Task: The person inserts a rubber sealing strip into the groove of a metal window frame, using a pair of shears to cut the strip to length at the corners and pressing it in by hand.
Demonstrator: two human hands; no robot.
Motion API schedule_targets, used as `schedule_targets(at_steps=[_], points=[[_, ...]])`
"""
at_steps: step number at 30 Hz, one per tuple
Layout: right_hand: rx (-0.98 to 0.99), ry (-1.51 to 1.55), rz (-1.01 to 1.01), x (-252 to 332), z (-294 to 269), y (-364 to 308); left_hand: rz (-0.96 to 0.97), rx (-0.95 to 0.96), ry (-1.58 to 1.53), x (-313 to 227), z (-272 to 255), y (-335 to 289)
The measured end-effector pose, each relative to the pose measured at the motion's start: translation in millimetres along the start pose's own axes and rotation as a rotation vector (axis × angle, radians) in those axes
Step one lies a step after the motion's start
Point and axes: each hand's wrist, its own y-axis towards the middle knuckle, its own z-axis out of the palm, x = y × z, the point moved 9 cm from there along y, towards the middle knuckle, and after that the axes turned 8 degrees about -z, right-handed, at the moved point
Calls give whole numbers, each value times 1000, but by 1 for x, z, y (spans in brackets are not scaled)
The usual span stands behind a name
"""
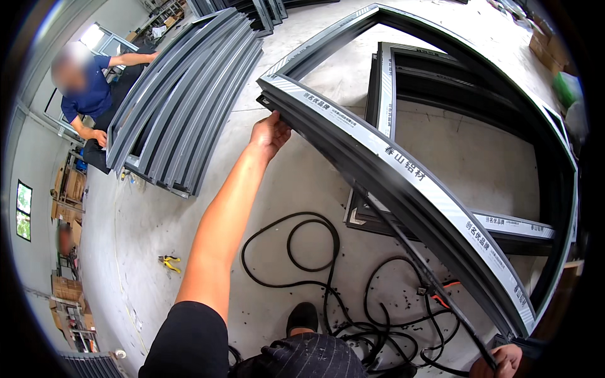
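A large dark grey metal window frame (403,165), with printed protective film along its top faces, stands tilted in front of me. My left hand (271,135) is closed at its near left corner, the fingertips against the frame's side. From there a thin black rubber strip (413,251) runs along the near side, hanging slightly off it, down to the lower right. At that end my right hand (498,361), partly cut off by the picture's rim, is closed around the strip beside the frame's lower corner.
More frames (384,94) lie beneath this one. Black strip coils (334,252) and orange-handled pliers (446,295) lie by my feet. Yellow-handled pliers (170,263) are on the floor at left. Further back, a co-worker (88,88) touches a stack of grey frames (189,101). Cardboard boxes (547,50) stand far right.
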Motion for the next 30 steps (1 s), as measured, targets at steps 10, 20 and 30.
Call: schedule_targets(at_steps=[10, 20, 30], points=[[55, -1619, -425, 54, 27, 10, -115, 261, 38, 26, 30, -44], [-31, -147, -186, 10, -3, 0, -25, 104, 62, 24, 19, -33], [-200, -1424, -330, -8, -71, 21, 126, -183, 197, 25, 25, -36]])
